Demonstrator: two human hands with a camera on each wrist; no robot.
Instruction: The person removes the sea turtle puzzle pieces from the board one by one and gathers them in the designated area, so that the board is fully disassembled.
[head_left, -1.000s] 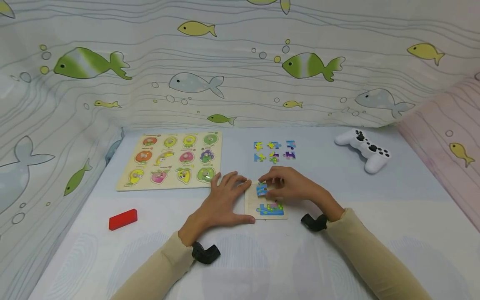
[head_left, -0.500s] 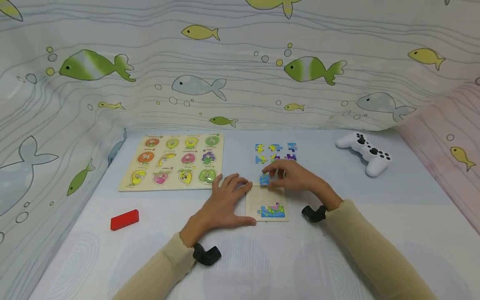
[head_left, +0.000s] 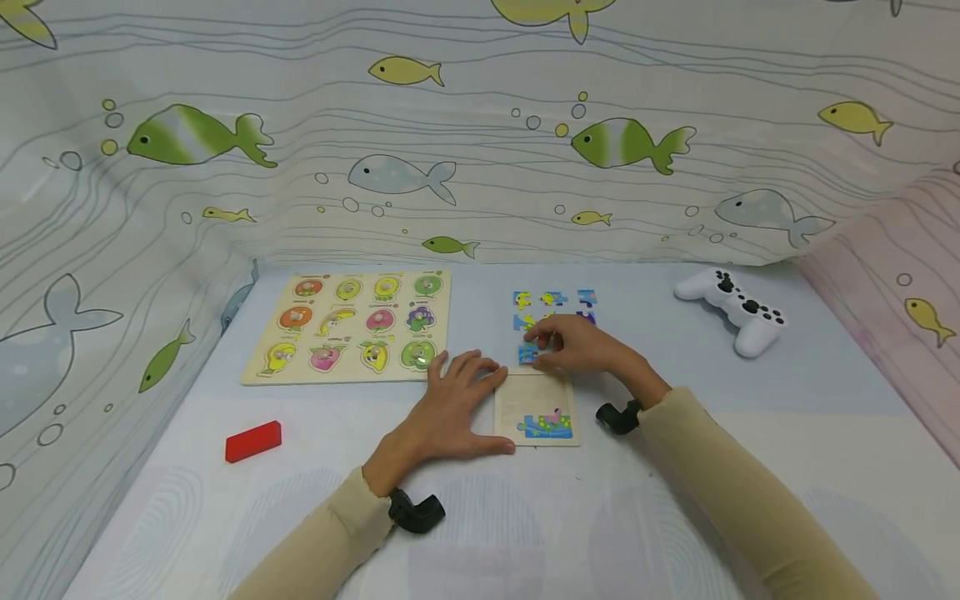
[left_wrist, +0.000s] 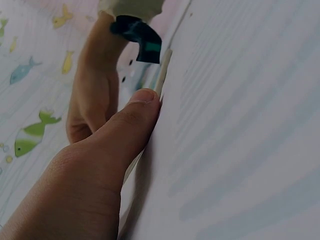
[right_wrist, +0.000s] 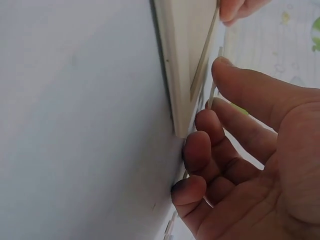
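Observation:
A small wooden puzzle board [head_left: 519, 395] lies on the table, with joined blue, green and pink pieces [head_left: 549, 427] along its near right part. My left hand [head_left: 442, 417] holds the board's left side, thumb at the near corner and index finger at the far corner. Just beyond the far edge, my right hand [head_left: 581, 345] pinches a blue jigsaw piece [head_left: 527, 356] between thumb and index finger. The right wrist view shows that piece edge-on as a thin strip [right_wrist: 214, 90]. Behind the right hand lie several loose jigsaw pieces [head_left: 553, 298], partly covered by it.
A larger fruit peg puzzle [head_left: 348, 329] lies at the back left, close to the left fingertips. A red block [head_left: 253, 442] is at the left. At the back right sits a white game controller [head_left: 731, 308]. A fish-print cloth [head_left: 495, 125] stands behind the table.
My right hand has carried the blue jigsaw piece away from me, from above the board to beyond its far edge. The left hand stays at the board. The head view has tilted up slightly.

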